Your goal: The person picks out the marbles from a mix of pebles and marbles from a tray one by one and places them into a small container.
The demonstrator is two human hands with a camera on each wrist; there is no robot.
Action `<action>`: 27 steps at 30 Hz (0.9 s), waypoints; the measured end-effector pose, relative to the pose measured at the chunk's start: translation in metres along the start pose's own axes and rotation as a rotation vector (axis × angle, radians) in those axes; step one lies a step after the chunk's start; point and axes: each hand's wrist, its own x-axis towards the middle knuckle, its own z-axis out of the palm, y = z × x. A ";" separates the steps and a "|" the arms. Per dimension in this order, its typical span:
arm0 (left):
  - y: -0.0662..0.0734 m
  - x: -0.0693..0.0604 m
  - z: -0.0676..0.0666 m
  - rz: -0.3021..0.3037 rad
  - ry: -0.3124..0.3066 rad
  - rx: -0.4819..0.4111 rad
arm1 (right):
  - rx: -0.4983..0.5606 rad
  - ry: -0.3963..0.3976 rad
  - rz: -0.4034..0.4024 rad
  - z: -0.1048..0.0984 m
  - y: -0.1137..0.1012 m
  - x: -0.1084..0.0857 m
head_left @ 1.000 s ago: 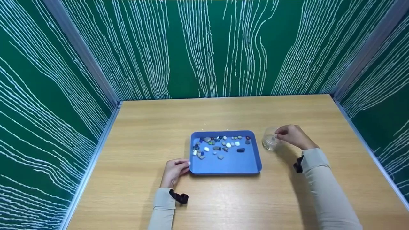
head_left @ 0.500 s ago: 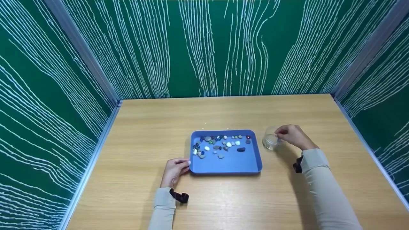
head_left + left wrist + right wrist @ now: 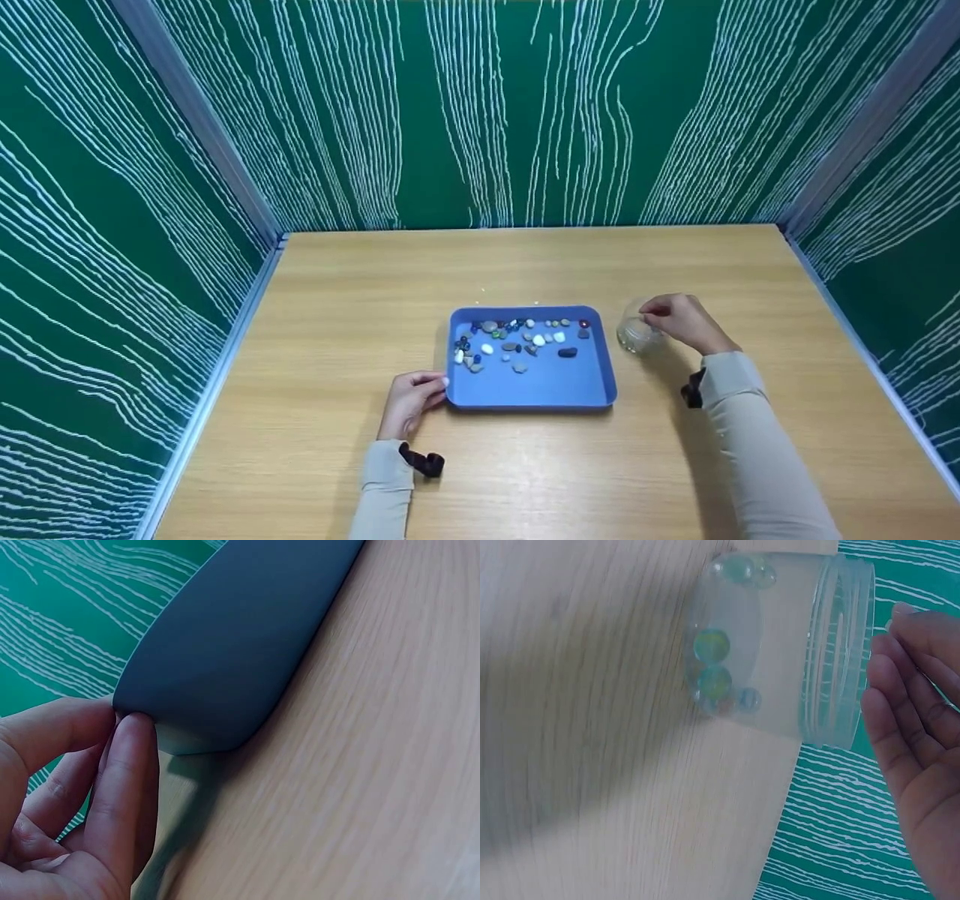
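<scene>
A blue tray (image 3: 551, 386) with low walls holds several pebbles (image 3: 487, 349) and glass marbles (image 3: 585, 324), mostly in its back and left parts. My left hand (image 3: 409, 401) pinches the tray's front left corner between thumb and fingers; in the left wrist view the fingertips (image 3: 135, 727) meet the rim. Right of the tray stands a clear jar (image 3: 637, 337) without a lid. Several marbles (image 3: 712, 646) lie at its bottom. My right hand (image 3: 679, 319) is at the jar's mouth, fingers bent together. A small pale spot shows by its fingertips; whether it is a held object is unclear.
The wooden table (image 3: 360, 300) carries the tray and jar. A few tiny pale bits (image 3: 536, 303) lie behind the tray. Green panels (image 3: 435, 112) with white lines and grey posts (image 3: 202, 112) enclose the back and sides. Each wrist wears a black camera strap (image 3: 424, 460).
My right hand has shifted very slightly left and stays at the jar's mouth. A pale glint seen earlier at its fingertips is no longer distinct. The left hand and tray hold still.
</scene>
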 end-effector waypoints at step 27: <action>-0.001 0.002 0.000 -0.015 -0.003 -0.008 | 0.047 -0.009 0.027 0.025 -0.033 0.022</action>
